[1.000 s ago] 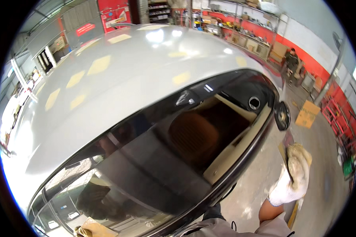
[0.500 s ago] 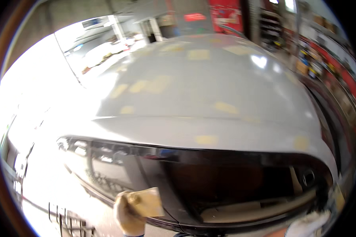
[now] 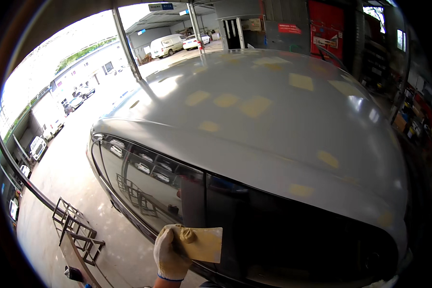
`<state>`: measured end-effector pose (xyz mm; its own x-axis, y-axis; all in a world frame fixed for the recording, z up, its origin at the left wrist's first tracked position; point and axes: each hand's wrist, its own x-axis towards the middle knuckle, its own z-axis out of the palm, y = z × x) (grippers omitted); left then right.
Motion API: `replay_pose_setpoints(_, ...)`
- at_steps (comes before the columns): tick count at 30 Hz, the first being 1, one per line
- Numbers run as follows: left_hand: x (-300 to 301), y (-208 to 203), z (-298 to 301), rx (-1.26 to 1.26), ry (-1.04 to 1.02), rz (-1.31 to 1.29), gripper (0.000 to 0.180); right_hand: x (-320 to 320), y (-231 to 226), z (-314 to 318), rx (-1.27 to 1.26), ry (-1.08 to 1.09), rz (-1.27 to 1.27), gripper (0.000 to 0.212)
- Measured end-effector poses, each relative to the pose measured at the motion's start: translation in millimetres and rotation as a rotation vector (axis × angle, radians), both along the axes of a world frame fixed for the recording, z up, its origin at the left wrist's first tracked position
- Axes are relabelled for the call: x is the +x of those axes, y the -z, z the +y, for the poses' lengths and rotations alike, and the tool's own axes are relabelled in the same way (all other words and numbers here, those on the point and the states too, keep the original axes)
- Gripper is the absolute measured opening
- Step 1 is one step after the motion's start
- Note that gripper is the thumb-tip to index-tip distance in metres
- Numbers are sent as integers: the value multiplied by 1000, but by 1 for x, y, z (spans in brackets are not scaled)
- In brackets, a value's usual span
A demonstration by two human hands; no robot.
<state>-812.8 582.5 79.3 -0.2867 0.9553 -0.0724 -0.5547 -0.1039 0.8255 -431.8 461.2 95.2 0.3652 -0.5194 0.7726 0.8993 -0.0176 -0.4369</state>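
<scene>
In a white knit glove, my left hand [image 3: 170, 257] is closed around the edge of a flat, yellowish putty board [image 3: 205, 246]. A lump of tan putty [image 3: 187, 234] sits on the board beside my fingers. The board is held up in front of the car's dark side windows [image 3: 283, 225]. Beyond it spreads the car's dull grey roof [image 3: 273, 129], marked with several yellowish filler patches [image 3: 256, 106]. Only a pale sliver, possibly my right glove, shows at the lower right rim; its fingers are hidden.
Dark metal trestles [image 3: 79, 230] stand on the concrete floor to the left, with a small black container [image 3: 73, 273] near them. A post [image 3: 127, 45] rises beyond the roof. Parked vehicles [image 3: 168, 45] and a red door panel [image 3: 325, 31] are in the background.
The view has turned left, showing more of the yard. My left hand still holds the board and appears farther right. My right glove, visible before at lower right, has almost left the picture.
</scene>
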Motion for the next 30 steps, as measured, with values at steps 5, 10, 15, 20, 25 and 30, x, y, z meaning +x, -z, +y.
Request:
replay_pose_setpoints(5,15,30,8,95,-119,2,21,15,13,-33,-512,598,154,33)
replay_pose_setpoints(10,-16,26,-19,-52,167,-150,26,22,15,-47,-199,185,141,45)
replay_pose_setpoints(15,11,26,-22,27,81,147,23,41,29,-61,-46,157,110,48)
replay_pose_setpoints(20,13,22,-11,150,114,698,32,27,33,-68,-81,90,252,49)
replay_pose_setpoints(25,27,9,-16,72,353,3,28,31,32,-66,-33,59,240,49)
replay_pose_setpoints(30,39,8,-25,44,344,-30,26,46,31,-78,-102,-7,171,48)
